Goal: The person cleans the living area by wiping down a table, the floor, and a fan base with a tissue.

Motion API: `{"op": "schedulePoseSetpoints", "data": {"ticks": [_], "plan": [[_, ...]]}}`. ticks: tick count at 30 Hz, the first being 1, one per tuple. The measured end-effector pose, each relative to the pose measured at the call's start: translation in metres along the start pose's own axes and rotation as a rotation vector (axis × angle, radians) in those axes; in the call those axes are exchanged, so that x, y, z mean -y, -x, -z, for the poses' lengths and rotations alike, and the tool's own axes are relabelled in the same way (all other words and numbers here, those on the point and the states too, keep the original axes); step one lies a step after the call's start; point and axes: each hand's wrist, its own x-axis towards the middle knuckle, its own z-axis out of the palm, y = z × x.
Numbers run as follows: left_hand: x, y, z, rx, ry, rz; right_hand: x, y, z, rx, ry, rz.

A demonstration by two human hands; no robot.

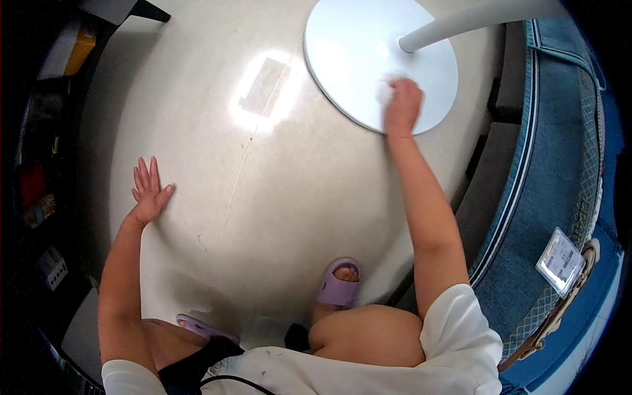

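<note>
My right hand is closed over the white round base of a stand, near its front edge. A small white wad, perhaps tissue or cloth, shows at the fingers; it blends into the base and is blurred. From the base a white pole rises toward the upper right. My left hand lies flat on the pale floor at the left, fingers spread, holding nothing.
A blue-covered sofa or bed runs along the right, with a clear-cased card on it. Dark furniture with stored items lines the left. Purple slippers are on my feet. Small specks dot the floor near a thin line.
</note>
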Motion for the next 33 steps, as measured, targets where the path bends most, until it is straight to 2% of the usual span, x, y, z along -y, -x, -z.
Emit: {"op": "schedulePoseSetpoints", "data": {"ticks": [2, 3, 4, 5, 6, 8, 10, 12, 15, 16, 17, 18, 20, 21, 22, 23, 24, 26, 28, 30, 32, 33], "plan": [[-0.002, -0.001, 0.002, -0.005, 0.009, 0.002, 0.061, 0.002, 0.000, 0.141, 0.116, 0.082], [-0.002, -0.001, 0.002, -0.009, 0.009, 0.003, 0.072, 0.011, 0.003, 0.144, 0.073, 0.210], [-0.002, -0.001, 0.001, -0.009, 0.008, 0.003, 0.076, 0.018, 0.005, 0.150, 0.032, 0.335], [-0.003, -0.001, 0.000, -0.007, 0.005, -0.001, 0.067, 0.018, 0.006, 0.240, 0.052, 0.360], [-0.003, -0.002, 0.001, -0.003, 0.011, 0.006, 0.057, 0.014, 0.011, 0.240, 0.054, 0.352], [-0.001, -0.002, 0.001, 0.006, 0.014, 0.020, 0.028, 0.000, 0.021, 0.326, 0.235, 0.182], [-0.003, -0.002, 0.003, 0.013, -0.004, 0.035, -0.046, -0.014, -0.001, 0.162, 0.361, -0.018], [-0.004, -0.001, 0.005, 0.021, 0.002, 0.040, -0.087, -0.037, 0.005, 0.154, 0.284, -0.247], [-0.002, -0.002, 0.005, 0.028, 0.003, 0.032, -0.080, -0.059, -0.014, 0.094, 0.238, -0.282], [-0.003, -0.002, 0.005, 0.024, -0.001, 0.022, -0.073, -0.056, -0.020, 0.062, 0.188, -0.077], [-0.005, -0.003, 0.005, 0.021, 0.000, 0.016, -0.047, -0.044, -0.016, 0.000, 0.168, -0.001], [-0.006, -0.003, 0.007, 0.029, -0.013, 0.029, -0.024, -0.029, -0.010, 0.050, 0.106, -0.022], [-0.008, -0.003, 0.010, 0.038, -0.020, 0.042, 0.009, 0.011, 0.019, 0.239, 0.109, 0.154], [-0.009, -0.003, 0.011, 0.051, -0.016, 0.040, 0.013, 0.020, 0.034, 0.372, 0.100, 0.148], [-0.009, -0.002, 0.012, 0.071, -0.012, 0.041, 0.003, 0.014, 0.033, 0.376, 0.104, 0.156], [-0.006, -0.003, 0.011, 0.080, 0.000, 0.029, -0.019, 0.010, 0.029, 0.366, 0.171, 0.070], [-0.005, -0.004, 0.009, 0.079, 0.010, 0.034, -0.044, 0.002, 0.026, 0.347, 0.234, -0.014], [0.001, -0.006, 0.006, 0.078, 0.009, 0.007, -0.113, -0.026, 0.009, 0.251, 0.305, -0.032], [0.004, -0.007, 0.007, 0.085, 0.001, 0.008, -0.130, -0.070, 0.006, 0.165, 0.238, -0.033], [0.005, -0.006, 0.008, 0.085, -0.008, 0.015, -0.152, -0.124, -0.017, 0.203, 0.155, -0.144], [0.001, -0.007, 0.011, 0.114, -0.008, 0.030, -0.163, -0.169, -0.049, 0.087, -0.134, -0.072], [0.001, -0.007, 0.010, 0.114, -0.007, 0.040, -0.155, -0.186, -0.057, 0.068, -0.076, 0.183]]}}
